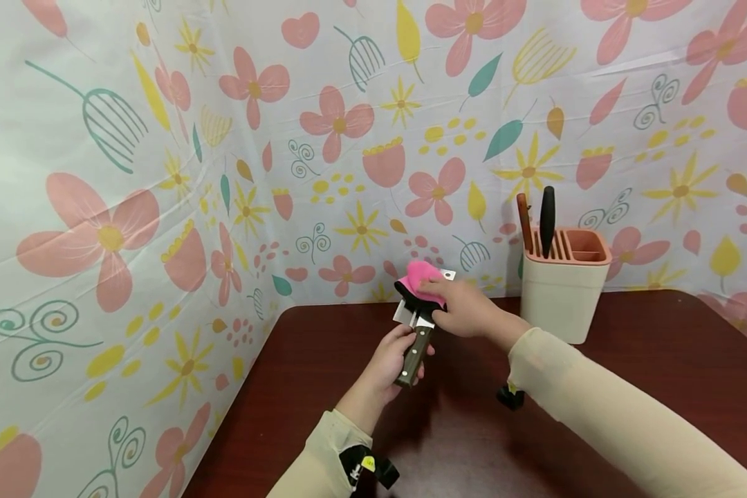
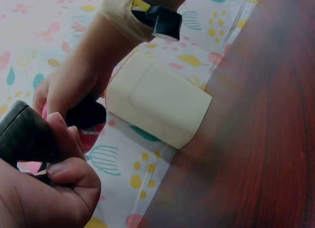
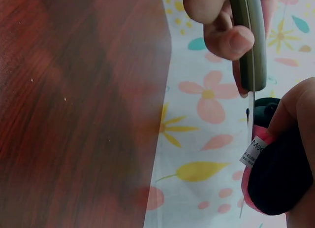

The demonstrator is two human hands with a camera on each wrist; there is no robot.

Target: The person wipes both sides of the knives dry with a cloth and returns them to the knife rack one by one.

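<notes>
My left hand (image 1: 389, 360) grips the dark handle (image 1: 414, 356) of a cleaver, whose wide blade (image 1: 402, 312) points away from me above the table. A hole shows in the blade's far corner. Over the blade, my right hand (image 1: 467, 308) holds a pink and black cloth (image 1: 422, 273) against the metal and covers part of it. In the right wrist view, the cloth (image 3: 280, 176) carries a white tag and lies along the thin edge-on blade. The left wrist view has the left hand (image 2: 54, 193) curled round the handle (image 2: 29, 134).
A cream knife holder (image 1: 560, 297) with an orange top stands at the table's back right. It carries a brown-handled tool (image 1: 524, 221) and a black-handled knife (image 1: 547, 221). Floral sheeting (image 1: 361, 166) hangs behind and left of the dark red table (image 1: 473, 429).
</notes>
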